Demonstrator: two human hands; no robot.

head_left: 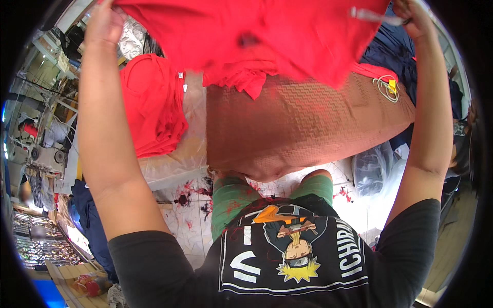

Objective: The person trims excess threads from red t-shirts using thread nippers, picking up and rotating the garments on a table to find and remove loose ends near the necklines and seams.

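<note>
A broad red garment (267,31) is stretched between my raised hands at the top of the view, its lower edge blurred. At its upper left corner my left hand (107,23) is closed on the cloth, with the fingertips partly cut off by the frame. My right hand (417,19) is closed on a slim silver tool (377,16), perhaps thread snips, which lies across the garment's right side. Whether the right fingers also pinch the cloth is hard to see. Under the garment, more crumpled red cloth (249,79) rests on a brown textured cover (287,128).
Folded red garments (154,110) are stacked on the left over clear plastic. A pale looped cord with a yellow piece (389,88) lies on the cover's right. Dark blue cloth (385,49) is heaped behind. A sewing machine (49,156) stands far left; thread scraps (190,195) litter the tiles.
</note>
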